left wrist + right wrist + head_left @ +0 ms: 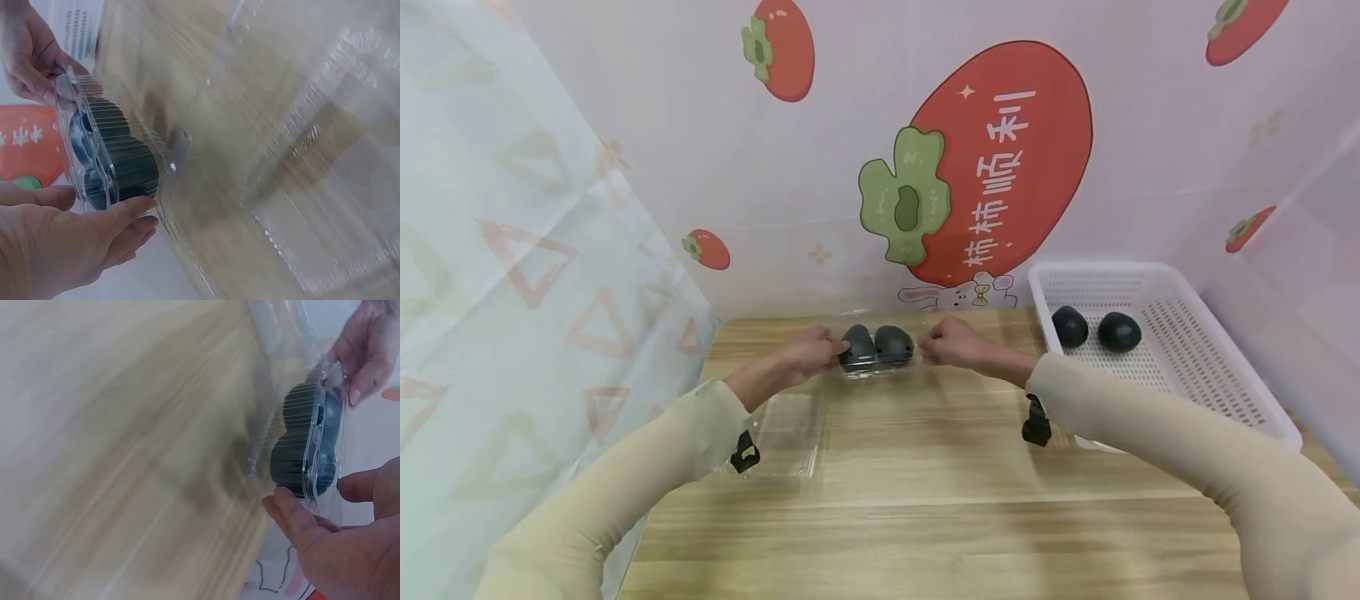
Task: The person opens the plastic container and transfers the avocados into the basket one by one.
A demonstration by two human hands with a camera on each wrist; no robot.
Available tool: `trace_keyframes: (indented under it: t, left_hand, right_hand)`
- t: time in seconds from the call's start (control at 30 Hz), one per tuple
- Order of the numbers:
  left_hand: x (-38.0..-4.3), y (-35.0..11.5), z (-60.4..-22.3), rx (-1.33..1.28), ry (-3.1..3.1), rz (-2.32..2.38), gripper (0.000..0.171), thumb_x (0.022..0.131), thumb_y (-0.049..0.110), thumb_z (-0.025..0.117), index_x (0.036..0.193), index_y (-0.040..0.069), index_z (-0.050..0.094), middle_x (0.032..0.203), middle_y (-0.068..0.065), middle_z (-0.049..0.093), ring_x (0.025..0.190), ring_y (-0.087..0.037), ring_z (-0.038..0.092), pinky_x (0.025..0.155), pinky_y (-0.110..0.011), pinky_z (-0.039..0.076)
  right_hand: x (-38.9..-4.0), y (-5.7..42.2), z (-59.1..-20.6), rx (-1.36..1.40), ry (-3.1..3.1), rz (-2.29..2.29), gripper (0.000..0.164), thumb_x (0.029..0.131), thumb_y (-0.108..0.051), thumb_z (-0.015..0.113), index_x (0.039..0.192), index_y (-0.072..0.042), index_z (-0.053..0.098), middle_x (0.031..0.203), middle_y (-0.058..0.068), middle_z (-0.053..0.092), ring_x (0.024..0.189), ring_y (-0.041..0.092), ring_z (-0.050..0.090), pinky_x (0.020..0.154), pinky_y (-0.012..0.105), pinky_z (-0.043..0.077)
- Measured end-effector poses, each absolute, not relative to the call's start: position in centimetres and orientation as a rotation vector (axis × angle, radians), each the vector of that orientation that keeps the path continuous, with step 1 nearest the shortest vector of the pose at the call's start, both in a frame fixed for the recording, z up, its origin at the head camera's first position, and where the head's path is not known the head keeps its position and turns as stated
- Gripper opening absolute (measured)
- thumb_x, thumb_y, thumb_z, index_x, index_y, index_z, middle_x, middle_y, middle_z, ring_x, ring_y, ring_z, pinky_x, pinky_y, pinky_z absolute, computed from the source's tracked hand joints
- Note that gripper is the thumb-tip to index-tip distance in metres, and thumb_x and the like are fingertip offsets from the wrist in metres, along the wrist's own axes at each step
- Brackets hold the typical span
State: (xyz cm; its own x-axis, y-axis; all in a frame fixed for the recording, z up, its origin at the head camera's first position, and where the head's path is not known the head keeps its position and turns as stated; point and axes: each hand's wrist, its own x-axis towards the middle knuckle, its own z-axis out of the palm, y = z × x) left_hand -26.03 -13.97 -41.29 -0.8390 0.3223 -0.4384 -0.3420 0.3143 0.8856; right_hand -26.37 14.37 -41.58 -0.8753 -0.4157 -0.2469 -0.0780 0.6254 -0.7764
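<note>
A clear plastic clamshell box [874,372] stands near the back edge of the table, with two dark green avocado-like fruits [893,342] side by side inside. My left hand [811,350] grips the box's left end; in the left wrist view its thumb is on the lid side and its fingers [128,237] on the base side. At the opposite end my right hand [953,342] holds the box, thumb and fingers [300,515] on either side of its rim. The lid lies over the fruits; whether the rim is fully snapped cannot be told.
Another clear plastic container [786,437] lies on the wooden table [910,533] at the left, partly behind the left forearm. At the right, a white perforated basket [1232,375] holds two more dark green fruits [1118,332]. Printed cloth walls [820,167] border the table.
</note>
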Motion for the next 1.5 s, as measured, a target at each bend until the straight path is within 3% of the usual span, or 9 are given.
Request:
trace_keyframes:
  t: [0.17,0.43,0.8,1.0,1.1,1.2,1.37,1.43,1.5]
  left_hand:
    - [-25.1,-12.8,-41.3,-0.014,2.051,1.538,0.019,0.111,0.003,0.048,0.124,-0.006,0.038,0.101,-0.008,0.042,0.081,-0.017,0.041,0.078,-0.033,0.042]
    - [-24.1,-11.4,-41.7,0.039,2.041,1.519,0.008,0.109,-0.001,0.05,0.11,-0.004,0.042,0.098,-0.008,0.046,0.085,-0.019,0.046,0.074,-0.028,0.047]
    - [-23.1,-10.3,-41.6,0.131,2.028,1.397,0.03,0.111,0.004,0.051,0.084,0.006,0.039,0.075,0.0,0.037,0.069,-0.014,0.036,0.081,-0.034,0.047]
    - [-22.6,-9.4,-41.8,0.101,1.982,1.427,0.022,0.11,0.001,0.051,0.094,0.006,0.036,0.087,-0.004,0.042,0.078,-0.018,0.045,0.094,-0.041,0.052]
    - [-22.4,-9.0,-42.1,0.07,1.956,1.457,0.019,0.109,-0.001,0.052,0.101,0.003,0.035,0.101,-0.011,0.046,0.104,-0.028,0.056,0.112,-0.049,0.048]
    - [-22.2,-8.7,-42.5,0.062,1.925,1.466,0.016,0.109,-0.001,0.051,0.115,-0.006,0.037,0.126,-0.024,0.049,0.136,-0.041,0.05,0.118,-0.054,0.041]
    - [-21.9,-8.5,-43.1,0.07,1.884,1.447,0.065,0.111,0.0,0.049,0.158,-0.019,0.008,0.162,-0.042,0.025,0.153,-0.049,0.03,0.121,-0.056,0.035]
    - [-21.8,-8.4,-43.1,0.074,1.875,1.446,0.068,0.111,0.001,0.048,0.159,-0.019,0.005,0.162,-0.042,0.024,0.154,-0.049,0.03,0.121,-0.056,0.034]
    - [-21.7,-8.3,-43.2,0.083,1.879,1.444,0.053,0.111,0.001,0.048,0.151,-0.02,0.022,0.156,-0.042,0.036,0.15,-0.047,0.038,0.12,-0.055,0.036]
  right_hand:
    - [-25.2,15.9,-41.7,-0.384,2.431,-1.13,0.032,0.108,-0.013,0.056,0.084,0.002,0.07,0.073,-0.002,0.058,0.073,0.01,0.055,0.082,0.031,0.058]
    - [-23.5,17.5,-42.1,-0.441,2.462,-1.137,0.043,0.107,-0.011,0.057,0.064,-0.007,0.055,0.057,-0.005,0.043,0.056,0.01,0.035,0.059,0.027,0.037]
    - [-22.2,19.3,-42.3,-0.383,2.443,-1.1,0.034,0.109,-0.013,0.055,0.081,0.002,0.067,0.07,0.001,0.056,0.069,0.013,0.052,0.071,0.029,0.05]
    - [-21.4,20.1,-42.6,-0.345,2.446,-1.115,0.03,0.108,-0.011,0.056,0.094,0.009,0.074,0.084,0.013,0.073,0.077,0.013,0.067,0.076,0.031,0.059]
    - [-21.0,20.5,-42.8,-0.323,2.447,-1.111,0.031,0.108,-0.012,0.056,0.1,0.011,0.075,0.092,0.018,0.076,0.082,0.015,0.071,0.079,0.034,0.062]
    - [-20.5,20.7,-42.9,-0.313,2.455,-1.097,0.03,0.108,-0.013,0.057,0.1,0.01,0.075,0.09,0.016,0.076,0.081,0.015,0.071,0.078,0.034,0.062]
    - [-19.8,21.1,-43.1,-0.324,2.469,-1.085,0.029,0.107,-0.013,0.059,0.093,0.008,0.074,0.078,0.008,0.071,0.073,0.012,0.064,0.074,0.032,0.06]
    - [-19.6,21.2,-43.1,-0.319,2.471,-1.082,0.029,0.106,-0.013,0.059,0.091,0.006,0.074,0.076,0.006,0.07,0.072,0.011,0.062,0.072,0.031,0.058]
    - [-19.4,21.2,-43.2,-0.318,2.473,-1.08,0.028,0.106,-0.012,0.059,0.089,0.005,0.073,0.074,0.004,0.068,0.071,0.01,0.06,0.07,0.029,0.057]
